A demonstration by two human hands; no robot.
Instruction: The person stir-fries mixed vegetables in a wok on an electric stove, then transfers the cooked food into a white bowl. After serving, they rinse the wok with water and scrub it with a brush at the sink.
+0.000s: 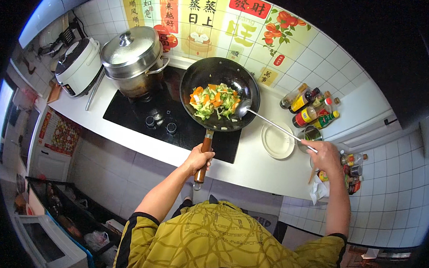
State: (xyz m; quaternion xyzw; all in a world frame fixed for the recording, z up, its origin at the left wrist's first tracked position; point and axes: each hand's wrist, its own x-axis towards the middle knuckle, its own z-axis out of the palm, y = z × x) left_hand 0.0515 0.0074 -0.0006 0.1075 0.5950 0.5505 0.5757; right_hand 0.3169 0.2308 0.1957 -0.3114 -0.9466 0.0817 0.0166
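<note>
A black wok [245, 82] stands on the right side of the dark cooktop. In it lie cut green vegetables with orange slices [215, 100], heaped toward the wok's middle and left. My left hand [200, 159] is closed round the wok's brown wooden handle [206, 148]. My right hand [322, 155] grips the far end of a long metal ladle [277, 126], stretched out to the right over the counter. The ladle's bowl [244, 108] rests inside the wok at its right side, touching the edge of the vegetables.
On the cooktop [129, 116], a lidded steel steamer pot [134, 58] stands left of the wok. A white rice cooker [78, 68] sits farther left. Under the ladle's shaft is a pale plate [277, 141]. Several sauce bottles [307, 114] crowd the right corner near the tiled wall.
</note>
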